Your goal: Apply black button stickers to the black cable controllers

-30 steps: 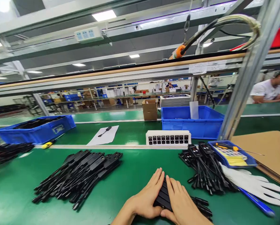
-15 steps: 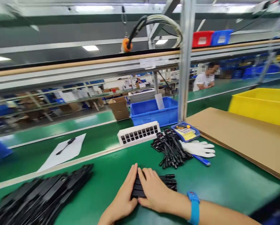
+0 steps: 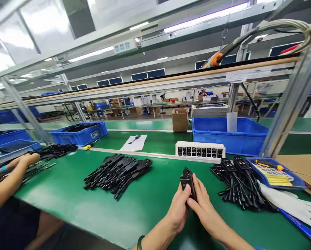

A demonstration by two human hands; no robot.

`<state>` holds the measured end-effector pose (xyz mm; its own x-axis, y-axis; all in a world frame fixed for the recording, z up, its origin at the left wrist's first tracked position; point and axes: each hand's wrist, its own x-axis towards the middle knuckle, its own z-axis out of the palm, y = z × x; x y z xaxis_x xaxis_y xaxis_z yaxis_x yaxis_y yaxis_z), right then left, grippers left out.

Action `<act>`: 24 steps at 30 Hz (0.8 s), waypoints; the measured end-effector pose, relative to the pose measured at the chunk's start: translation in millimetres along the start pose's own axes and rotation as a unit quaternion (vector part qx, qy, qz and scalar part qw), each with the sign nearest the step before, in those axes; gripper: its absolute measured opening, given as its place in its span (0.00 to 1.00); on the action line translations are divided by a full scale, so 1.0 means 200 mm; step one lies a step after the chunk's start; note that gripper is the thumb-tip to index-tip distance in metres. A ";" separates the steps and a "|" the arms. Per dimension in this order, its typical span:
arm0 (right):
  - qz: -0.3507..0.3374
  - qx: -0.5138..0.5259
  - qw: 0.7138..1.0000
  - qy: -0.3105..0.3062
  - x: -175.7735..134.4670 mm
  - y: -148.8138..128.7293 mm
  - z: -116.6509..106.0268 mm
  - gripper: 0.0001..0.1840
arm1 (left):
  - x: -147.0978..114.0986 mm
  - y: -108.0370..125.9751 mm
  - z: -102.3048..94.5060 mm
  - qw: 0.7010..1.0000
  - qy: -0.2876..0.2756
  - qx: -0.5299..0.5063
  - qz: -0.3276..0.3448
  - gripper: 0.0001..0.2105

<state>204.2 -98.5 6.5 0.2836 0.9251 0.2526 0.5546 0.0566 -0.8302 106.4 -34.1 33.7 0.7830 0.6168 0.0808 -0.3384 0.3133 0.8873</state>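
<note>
A black device (image 3: pixel 186 180) is over the near middle of the green bench (image 3: pixel 142 211), gripped between the fingers of the left hand (image 3: pixel 179 205) and right hand (image 3: pixel 203 205). To its left lies a pile of black cabled units (image 3: pixel 121 170); to its right, a second black pile (image 3: pixel 238 185) beside a white glove (image 3: pixel 288 199). Farther back, a white rack (image 3: pixel 200 144) with 9 black pieces stands before a blue bin (image 3: pixel 228 139).

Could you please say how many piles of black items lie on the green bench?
3: a middle pile left of your left hand, a right pile by the glove, a far-left pile where a co-worker's arm may hide more.
</note>
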 end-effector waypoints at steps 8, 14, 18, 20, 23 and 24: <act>-0.103 0.109 0.989 0.000 -0.14 0.00 -0.20 0.38 | -0.11 0.28 -0.12 0.800 -0.156 0.575 0.078 0.43; -0.044 -0.104 0.981 -0.156 -0.22 0.09 -0.16 0.54 | -0.15 0.03 -0.21 0.770 -0.235 0.592 0.042 0.59; -0.039 -0.218 0.960 -0.171 -0.20 0.02 -0.09 0.53 | -0.19 -0.05 -0.22 0.907 -0.167 0.386 0.024 0.63; -0.044 -0.263 0.949 -0.168 -0.17 -0.03 -0.04 0.52 | -0.18 -0.10 -0.18 0.963 -0.046 0.264 0.026 0.54; -0.065 -0.295 0.945 -0.122 -0.14 -0.06 0.03 0.47 | -0.12 -0.20 -0.10 0.973 0.135 0.187 0.024 0.43; -0.067 -0.302 0.945 -0.103 -0.14 -0.06 0.05 0.47 | -0.10 -0.22 -0.07 0.969 0.162 0.187 0.021 0.42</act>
<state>181.5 -122.2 5.3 0.0557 0.9819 0.1808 0.9380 0.0106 -0.3465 98.3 -51.2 -13.1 0.5472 0.8365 0.0271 -0.1065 0.0375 0.9936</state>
